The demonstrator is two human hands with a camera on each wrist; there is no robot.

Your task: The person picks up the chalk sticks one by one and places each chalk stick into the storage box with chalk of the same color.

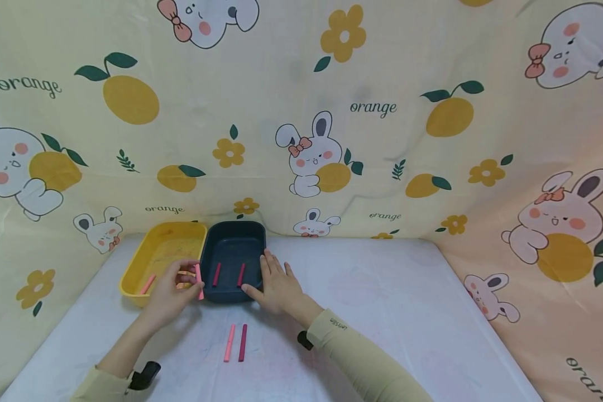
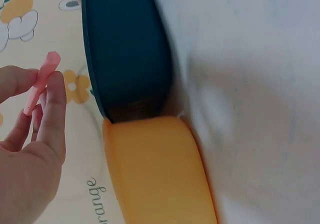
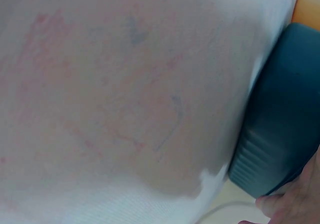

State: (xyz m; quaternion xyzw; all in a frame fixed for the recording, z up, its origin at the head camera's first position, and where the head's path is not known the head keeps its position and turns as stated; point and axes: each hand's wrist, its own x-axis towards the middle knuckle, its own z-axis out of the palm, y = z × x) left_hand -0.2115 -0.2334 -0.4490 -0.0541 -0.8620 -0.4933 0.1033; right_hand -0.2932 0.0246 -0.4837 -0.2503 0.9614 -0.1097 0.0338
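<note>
My left hand (image 1: pixel 168 293) pinches a pink crayon-like stick (image 2: pixel 44 81) between thumb and fingers, by the wall where the two bins meet. Tilted steeply, the stick overlaps the dark bin's near left corner in the head view. Along the right rim of the dark blue bin (image 1: pixel 235 228) lies my right hand (image 1: pixel 281 290), its fingers straight and its thumb over the near corner. Two dark red sticks (image 1: pixel 216 275) lie inside that bin. The yellow bin (image 1: pixel 137 258) stands against its left side and has a coral stick (image 1: pixel 148 283) in it; my left hand partly covers its near right part.
On the white table (image 1: pixel 372 312) in front of the dark bin lie a pink stick (image 1: pixel 229 343) and a dark red stick (image 1: pixel 243 343), side by side. A printed cloth (image 1: pixel 281 84) hangs close behind both bins. Faint coloured smudges mark the tabletop.
</note>
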